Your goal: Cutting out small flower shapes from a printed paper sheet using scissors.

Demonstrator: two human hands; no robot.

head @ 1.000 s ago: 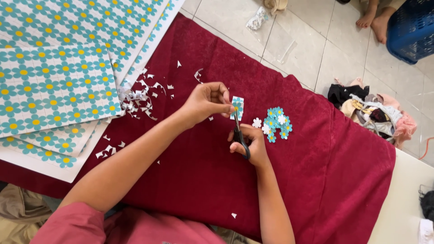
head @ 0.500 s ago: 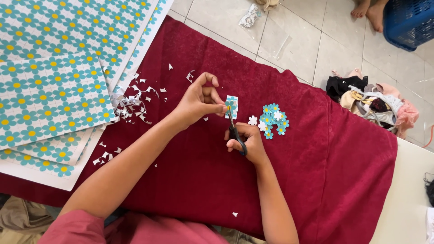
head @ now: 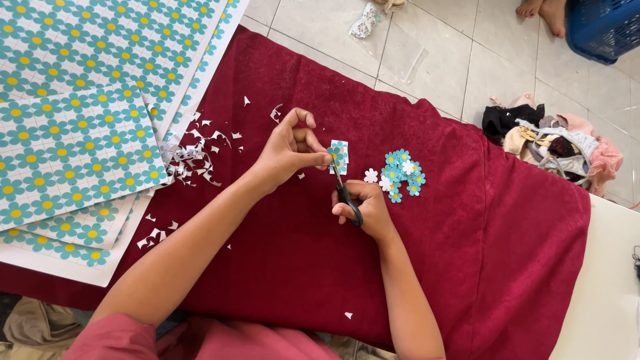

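Dark red cloth (head: 467,267) covers the work surface, with pale floor tiles beyond it, and at the far left lie stacked printed sheets (head: 80,133) patterned with teal and yellow flowers, white paper scraps (head: 193,157) scattered along their edge. Moving right, the left hand (head: 287,150) pinches a small paper square (head: 339,155) printed with a flower, thumb and fingertips closed on its left edge, holding it just above the cloth near the middle of the scene. That piece looks very light, thin and floppy, easily creased or torn, so a light pinch at the margin, clear of the printed flower, seems the sensible hold. It stands roughly upright in the view, its slightly longer side running away from the person. Below it, the right hand (head: 360,210) has its fingers closed through the black handles of the scissors (head: 343,190), whose blades point up and away into the square's lower edge. Further right sits a little heap of cut-out flowers (head: 400,175), and beyond that a pile of clothes (head: 553,143) on the tiles.
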